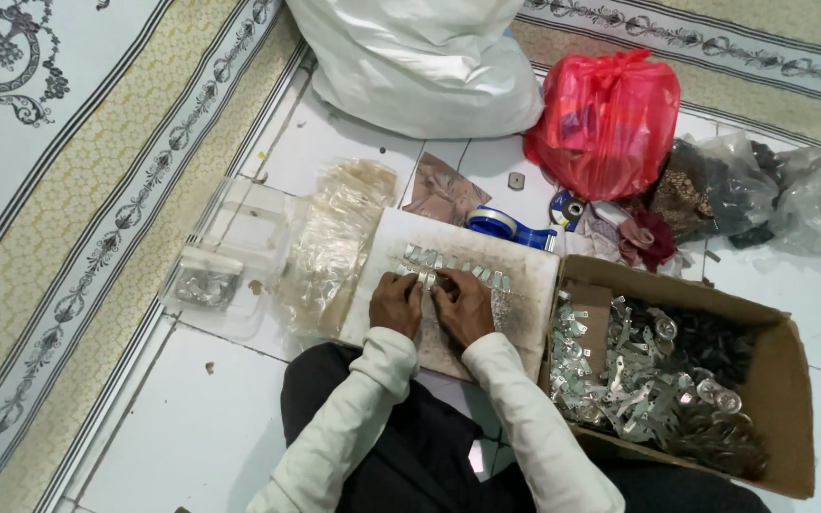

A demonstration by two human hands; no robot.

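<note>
My left hand [395, 304] and my right hand [463, 306] rest side by side on a worn white board [525, 313] that lies across my lap. Both sets of fingertips press on a row of small shiny metal pieces [453, 266] lined up along the board's far part. The fingers are curled down over the pieces; whether either hand grips one is hidden. Cream sleeves cover both arms.
A cardboard box [791, 399] of metal brackets and dark parts sits at my right. Left of the board lie clear plastic bags [334, 237] and a clear plastic container [230, 256]. Beyond are a blue tape dispenser [505, 226], red bag [610, 123], white sack [420, 57], and patterned rug [68, 190].
</note>
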